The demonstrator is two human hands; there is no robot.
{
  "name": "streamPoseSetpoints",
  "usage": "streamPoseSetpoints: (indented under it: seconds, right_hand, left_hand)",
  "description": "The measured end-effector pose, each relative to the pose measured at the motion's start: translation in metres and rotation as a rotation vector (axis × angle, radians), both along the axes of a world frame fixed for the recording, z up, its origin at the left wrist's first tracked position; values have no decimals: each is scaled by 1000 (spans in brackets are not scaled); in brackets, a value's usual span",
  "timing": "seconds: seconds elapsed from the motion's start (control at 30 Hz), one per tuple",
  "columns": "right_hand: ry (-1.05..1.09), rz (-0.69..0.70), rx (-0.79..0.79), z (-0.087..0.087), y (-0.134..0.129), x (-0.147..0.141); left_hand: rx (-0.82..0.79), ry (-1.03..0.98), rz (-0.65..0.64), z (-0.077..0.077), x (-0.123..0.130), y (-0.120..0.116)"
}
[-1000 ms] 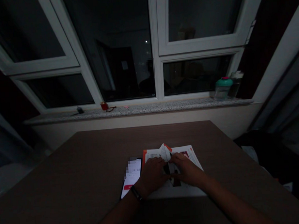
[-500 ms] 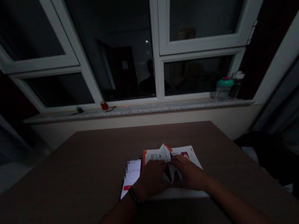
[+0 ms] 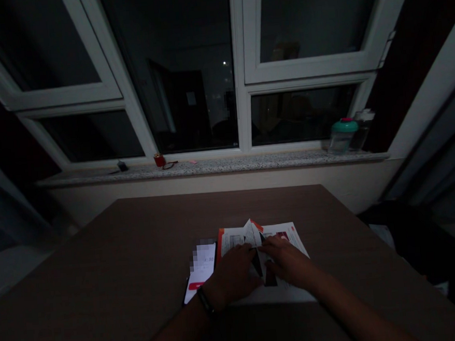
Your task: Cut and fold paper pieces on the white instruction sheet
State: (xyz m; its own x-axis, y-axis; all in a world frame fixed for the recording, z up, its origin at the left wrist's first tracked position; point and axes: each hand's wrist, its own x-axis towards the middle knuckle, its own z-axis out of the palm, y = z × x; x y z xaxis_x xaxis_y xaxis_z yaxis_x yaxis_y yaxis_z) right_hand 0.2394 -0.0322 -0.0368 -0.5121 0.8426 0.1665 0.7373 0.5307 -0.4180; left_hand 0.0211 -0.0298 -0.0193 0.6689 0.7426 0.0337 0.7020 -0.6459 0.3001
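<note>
Left hand (image 3: 237,273) and right hand (image 3: 290,261), head view: fingers curved, tips at the raised fold of the printed paper (image 3: 252,235); can't tell if pinching. Paper lies on the brown table (image 3: 132,260), lit phone (image 3: 202,272) just beside its left edge.

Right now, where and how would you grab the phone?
I'd probably pinch the phone by its long left edge, coming in low from the left. It looks thin and face up, and brown tabletop borders that side. Its right edge sits close to the printed paper and the left hand, so access there looks tighter.
</note>
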Motion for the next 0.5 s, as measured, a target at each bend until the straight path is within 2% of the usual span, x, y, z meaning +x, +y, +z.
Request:
streamPoseSetpoints:
  seconds: [0.2, 0.5]
  right_hand:
    - [-3, -36, -18, 0, 0, 0]
    - [73, -11, -14, -6, 6, 8]
  left_hand:
    - [-68, -17, 47, 0, -2, 4]
    - [-61, -175, 69, -8, -6, 19]
